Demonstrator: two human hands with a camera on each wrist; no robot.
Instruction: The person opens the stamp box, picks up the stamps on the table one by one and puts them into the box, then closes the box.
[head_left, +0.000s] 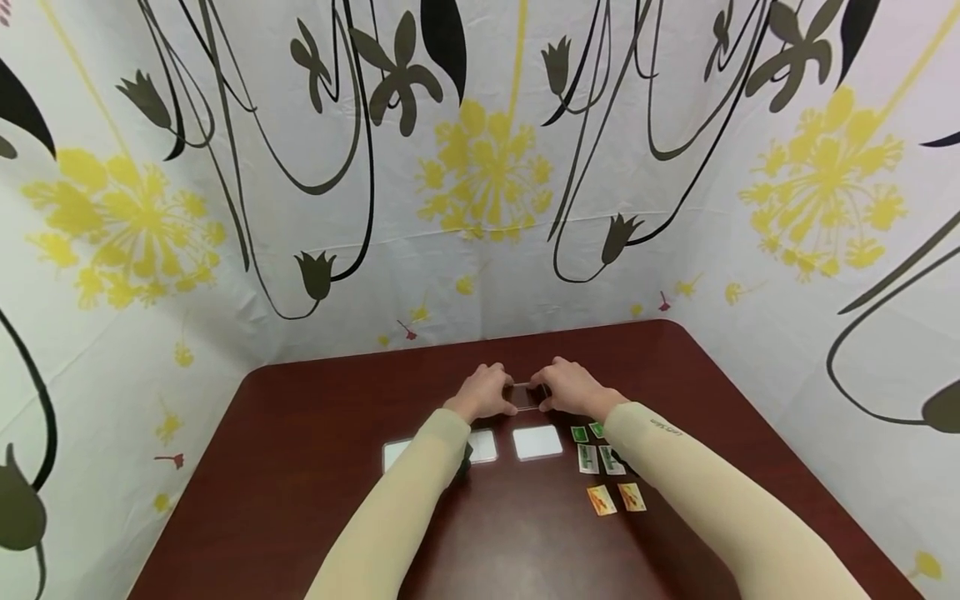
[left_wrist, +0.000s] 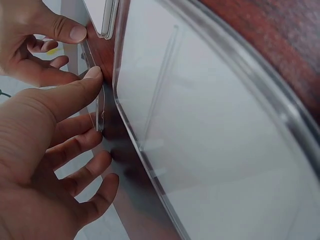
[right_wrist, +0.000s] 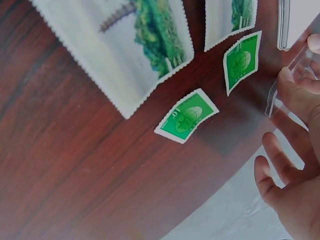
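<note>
Both hands hold one thin clear plastic cover (head_left: pixel 527 397) above the far part of the table. My left hand (head_left: pixel 483 393) pinches one end between thumb and fingers; my right hand (head_left: pixel 573 390) pinches the opposite end. Seen from the left wrist, the cover (left_wrist: pixel 100 112) is nearly edge-on, with the left thumb on its near side. In the right wrist view its clear edge (right_wrist: pixel 271 100) shows by the right thumb and fingers. Just nearer than the hands lies a clear case with a white inside (head_left: pixel 537 442).
Other white-filled cases (head_left: pixel 483 447) lie to the left, partly behind the left sleeve. On the right are small green stamps (right_wrist: pixel 186 117), landscape stamps (head_left: pixel 588 459) and orange stamps (head_left: pixel 601 500). The dark red table (head_left: pixel 322 467) meets a patterned cloth (head_left: pixel 480 283) behind.
</note>
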